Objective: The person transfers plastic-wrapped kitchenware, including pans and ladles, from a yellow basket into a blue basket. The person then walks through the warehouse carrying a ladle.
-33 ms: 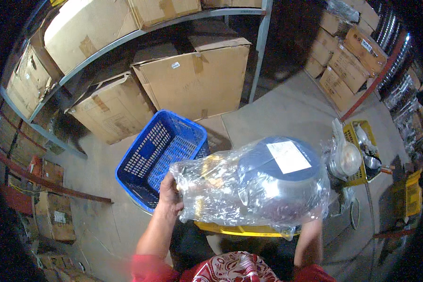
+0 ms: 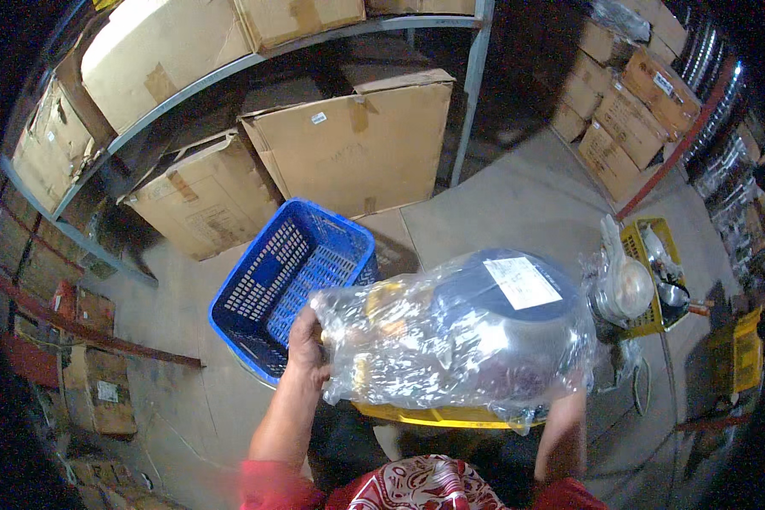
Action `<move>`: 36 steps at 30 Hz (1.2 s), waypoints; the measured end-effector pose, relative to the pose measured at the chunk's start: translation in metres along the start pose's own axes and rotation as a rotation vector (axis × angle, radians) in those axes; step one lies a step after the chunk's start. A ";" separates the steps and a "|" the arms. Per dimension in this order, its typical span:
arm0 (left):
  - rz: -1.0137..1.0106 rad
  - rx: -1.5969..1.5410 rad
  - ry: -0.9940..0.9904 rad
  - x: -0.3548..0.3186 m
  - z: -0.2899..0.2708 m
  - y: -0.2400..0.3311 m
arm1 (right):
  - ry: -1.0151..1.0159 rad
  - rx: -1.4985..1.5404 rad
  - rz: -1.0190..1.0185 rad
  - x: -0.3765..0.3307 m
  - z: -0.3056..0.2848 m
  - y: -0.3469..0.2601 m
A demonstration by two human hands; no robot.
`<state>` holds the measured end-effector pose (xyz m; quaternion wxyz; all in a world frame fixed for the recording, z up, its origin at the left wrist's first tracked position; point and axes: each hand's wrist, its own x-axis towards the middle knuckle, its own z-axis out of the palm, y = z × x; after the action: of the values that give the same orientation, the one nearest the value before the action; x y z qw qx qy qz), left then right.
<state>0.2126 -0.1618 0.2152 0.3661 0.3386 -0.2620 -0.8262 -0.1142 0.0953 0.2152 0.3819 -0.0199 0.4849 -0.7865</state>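
Observation:
A clear plastic bag wraps a round metal pan (image 2: 493, 344) with a dark blue face and a white label (image 2: 523, 283). Yellow-brown parts show blurred through the plastic at its left end. My left hand (image 2: 308, 342) grips the gathered left end of the bag, thumb uppermost. Under the bag's lower right side is my right hand (image 2: 575, 381), partly seen through plastic with its fingers hidden; it bears the pan's weight there. Below the bag, the rim of a yellow crate (image 2: 442, 416) shows. Just beyond my left hand stands a blue basket (image 2: 219, 319), with bare slotted walls.
Cardboard boxes (image 2: 348, 153) stand beneath a metal shelf (image 2: 314, 47) ahead. At right, a yellow basket (image 2: 642, 246) holds metal pieces beside stacked, wrapped metal bowls (image 2: 625, 289). More cartons (image 2: 625, 127) are piled at far right. A red bar (image 2: 102, 331) crosses at left.
The wrapped pan has shifted very slightly to the right and tilted a little. Both hands stay on it.

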 end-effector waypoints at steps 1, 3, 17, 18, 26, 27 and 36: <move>0.040 0.017 0.078 0.001 0.008 0.000 | 0.001 -0.072 -0.005 0.008 -0.005 -0.002; 0.164 0.141 0.051 0.008 0.023 0.006 | 0.010 -0.279 -0.026 0.022 -0.008 -0.016; 0.272 0.899 -0.338 0.026 0.148 -0.018 | -0.592 -1.918 -0.536 0.033 0.105 0.046; 0.173 1.000 -0.322 0.024 0.149 -0.021 | -0.482 -1.802 -0.461 0.037 0.102 0.060; 0.920 0.893 -0.169 -0.023 0.126 0.002 | 0.055 -0.862 -0.631 0.043 0.106 0.058; 0.762 1.072 -0.279 -0.027 0.127 -0.010 | 0.092 -0.832 -0.733 0.043 0.112 0.062; 0.274 0.949 -0.382 0.027 0.121 -0.080 | -0.614 -1.344 -0.381 0.018 0.111 0.091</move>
<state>0.0733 -0.1130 0.2272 0.2231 0.2731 -0.7111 -0.6083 -0.0291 -0.0208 0.1970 0.2631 -0.5492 0.7197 -0.3336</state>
